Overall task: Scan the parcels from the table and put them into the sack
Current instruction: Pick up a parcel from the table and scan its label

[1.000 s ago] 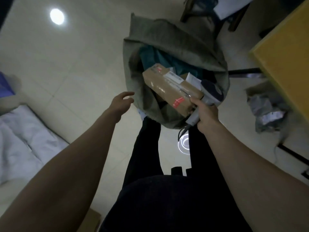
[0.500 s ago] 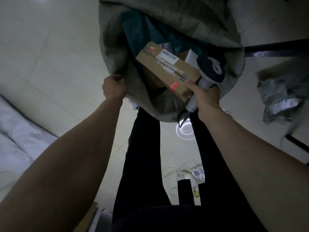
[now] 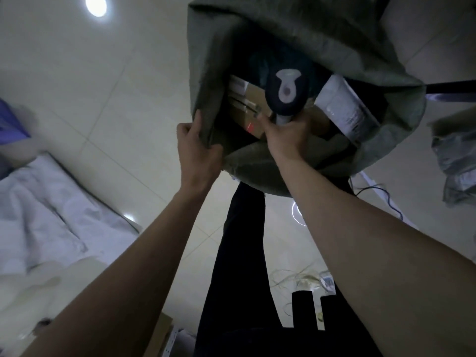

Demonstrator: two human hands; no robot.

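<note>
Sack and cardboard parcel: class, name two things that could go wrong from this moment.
1. The right hand holds both the scanner and the cardboard parcel inside the sack; the scanner might drop in too.
2. Only the left hand grips the rim, which may sag and snag the parcel.

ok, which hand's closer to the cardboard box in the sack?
Right. The right hand is inside the sack's mouth, touching the cardboard box while holding the scanner. The left hand grips the sack's rim, beside the box.

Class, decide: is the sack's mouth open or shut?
Open: the left hand grips the sack rim, and a cardboard box shows inside.
</note>
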